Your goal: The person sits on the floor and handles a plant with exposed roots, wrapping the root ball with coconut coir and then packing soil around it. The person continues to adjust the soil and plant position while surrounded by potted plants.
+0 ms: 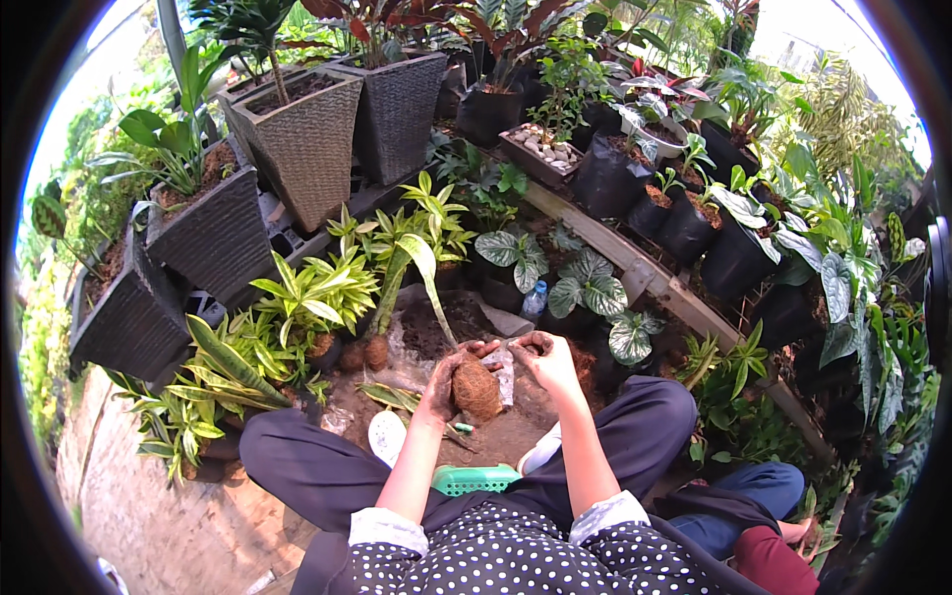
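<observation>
Left hand (441,389) cupping fibrous ball (478,391), bare soil (508,432) below, green basket (476,481) near.

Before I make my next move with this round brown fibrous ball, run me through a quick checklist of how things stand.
1. Round brown fibrous ball supported: ok, your bare left hand cups its side.
2. Bare right hand free: cannot tell; its fingers are curled near the ball, and anything thin in them would not show.
3. Fingers clean: not ok, both hands have dark smudges.
4. Clear plastic bottle with blue cap closed: ok, the cap is on; it sits beyond your hands.
5. Green perforated plastic basket within reach: ok, it appears close, just in front of your lap.
</observation>
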